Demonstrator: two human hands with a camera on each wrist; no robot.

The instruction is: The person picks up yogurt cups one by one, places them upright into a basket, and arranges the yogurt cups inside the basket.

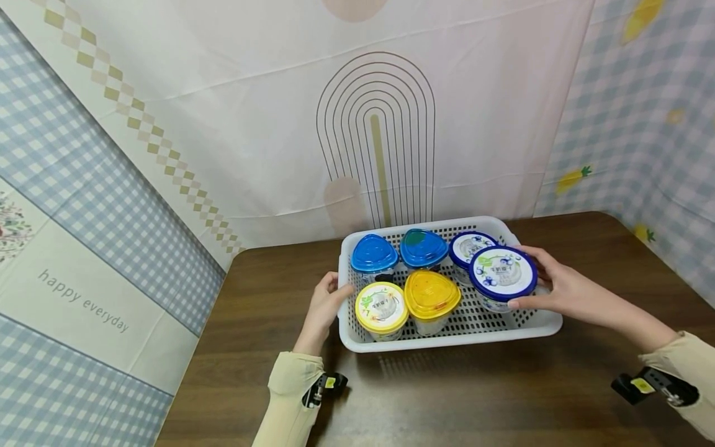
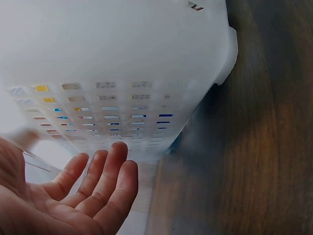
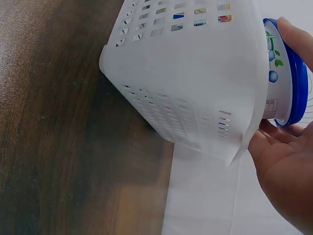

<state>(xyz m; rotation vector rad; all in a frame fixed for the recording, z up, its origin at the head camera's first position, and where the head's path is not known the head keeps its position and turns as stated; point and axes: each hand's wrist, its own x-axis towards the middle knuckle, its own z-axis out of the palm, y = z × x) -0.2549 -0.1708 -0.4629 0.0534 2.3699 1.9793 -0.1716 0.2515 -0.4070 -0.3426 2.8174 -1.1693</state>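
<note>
My right hand (image 1: 550, 282) grips a round tub with a dark blue lid (image 1: 503, 273), thumb on the near side and fingers on the far side. The tub sits at the right end of a white perforated plastic basket (image 1: 447, 340), above its rim in the right wrist view. At the basket's left end is my left hand (image 1: 326, 307), its thumb at the rim. In the left wrist view those fingers (image 2: 117, 171) are loosely bent beside the outer wall; whether they touch it I cannot tell.
The basket also holds two blue-lidded containers (image 1: 374, 251), a yellow-lidded rounded-triangular container (image 1: 431, 295), a round yellow-rimmed tub (image 1: 382, 307) and another dark-blue-lidded tub (image 1: 469, 245). It stands on a brown wooden table (image 1: 447, 397), with patterned cloth (image 1: 268, 124) hanging behind.
</note>
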